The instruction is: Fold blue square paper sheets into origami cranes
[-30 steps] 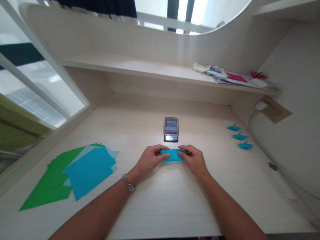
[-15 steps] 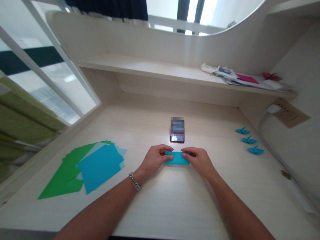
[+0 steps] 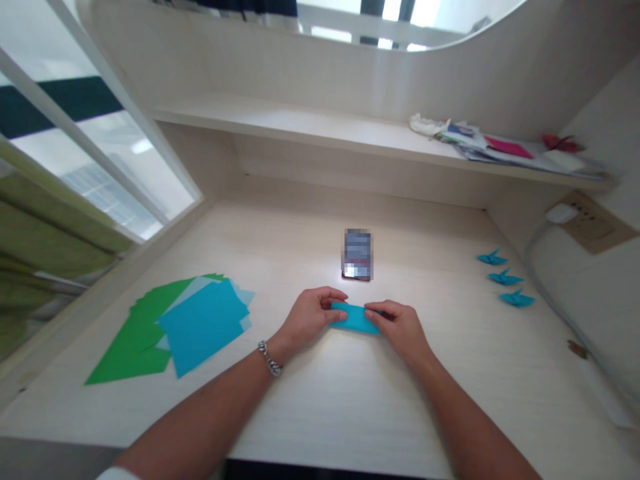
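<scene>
A folded strip of blue paper (image 3: 356, 318) lies on the pale wooden desk (image 3: 320, 393) just in front of me. My left hand (image 3: 310, 318) pinches its left end, fingers curled over the edge. Its right end is pressed under the closed fingers of my right hand (image 3: 399, 325). The strip sits slightly skewed, its right end nearer to me. A phone (image 3: 357, 255) lies flat just beyond the paper.
A fanned stack of blue sheets (image 3: 203, 321) over green sheets (image 3: 133, 340) lies at the left. Three small blue folded paper figures (image 3: 505, 277) sit in a row at the right. A shelf (image 3: 310, 127) above holds papers (image 3: 480, 143). A cable (image 3: 565, 313) hangs from a wall socket (image 3: 590, 220).
Both hands have stayed on the blue strip and turned it slightly, its right end coming nearer to me. The camera has shifted a little.
</scene>
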Demonstrator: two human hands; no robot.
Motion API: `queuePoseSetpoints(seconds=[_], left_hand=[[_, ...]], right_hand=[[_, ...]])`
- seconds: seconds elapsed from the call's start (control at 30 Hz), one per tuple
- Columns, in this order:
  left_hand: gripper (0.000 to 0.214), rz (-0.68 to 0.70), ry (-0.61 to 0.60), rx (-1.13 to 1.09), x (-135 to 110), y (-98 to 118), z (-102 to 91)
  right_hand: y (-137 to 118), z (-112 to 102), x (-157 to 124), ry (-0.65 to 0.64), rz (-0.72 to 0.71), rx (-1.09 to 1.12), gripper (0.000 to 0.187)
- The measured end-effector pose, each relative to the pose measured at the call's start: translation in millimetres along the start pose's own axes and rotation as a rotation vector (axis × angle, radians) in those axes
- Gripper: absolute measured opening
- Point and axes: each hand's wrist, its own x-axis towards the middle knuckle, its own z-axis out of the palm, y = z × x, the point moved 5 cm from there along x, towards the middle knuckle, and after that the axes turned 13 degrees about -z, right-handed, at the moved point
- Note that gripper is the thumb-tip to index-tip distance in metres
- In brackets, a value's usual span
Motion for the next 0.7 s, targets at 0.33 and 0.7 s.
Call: queuePoseSetpoints(seconds=[0.33, 0.7], left_hand=[[0.035, 0.031, -0.025, 0.009, 2.8, -3.4, -1.1], [0.026, 0.018, -0.001, 0.043, 2.8, -1.0, -1.1]], right_hand=[[6.3, -1.2, 2.5, 0.019, 0.038, 0.004, 0.022], [6.2, -1.0, 4.2, 0.007, 0.002, -0.001, 0.021]])
